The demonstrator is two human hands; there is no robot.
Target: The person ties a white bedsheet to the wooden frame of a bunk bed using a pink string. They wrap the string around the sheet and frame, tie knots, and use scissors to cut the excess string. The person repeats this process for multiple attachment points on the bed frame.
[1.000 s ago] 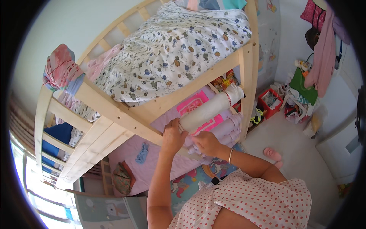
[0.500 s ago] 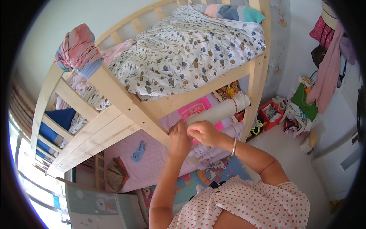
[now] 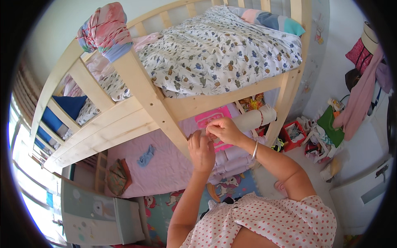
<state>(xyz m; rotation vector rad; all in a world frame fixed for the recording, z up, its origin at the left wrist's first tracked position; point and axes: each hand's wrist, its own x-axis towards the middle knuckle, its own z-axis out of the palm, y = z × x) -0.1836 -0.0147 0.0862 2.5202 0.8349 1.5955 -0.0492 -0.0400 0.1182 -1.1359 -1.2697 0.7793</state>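
Observation:
A cream-white roll of material (image 3: 248,120) stretches from my hands toward the right bed post, with a thin red band (image 3: 261,117) round its far end. At its near end, beside the bed's middle post, my left hand (image 3: 201,151) is closed with curled fingers. My right hand (image 3: 225,131), with a silver bangle at the wrist, pinches close to the left fingertips. Whatever lies between the fingers is too small to make out. How the roll is held up does not show.
The wooden bunk bed (image 3: 206,102) has a floral quilt (image 3: 219,62) on top and a pink sheet (image 3: 165,169) below. A knotted cloth (image 3: 105,31) covers the left post. A red bin (image 3: 292,134), bagged items and hanging clothes (image 3: 355,99) stand rightward; a patterned mat (image 3: 231,188) lies below.
My right hand has turned and lifted slightly over the roll's end, now pinching. The left fingers have shifted a little lower. The whole view has tilted, showing more of the floor.

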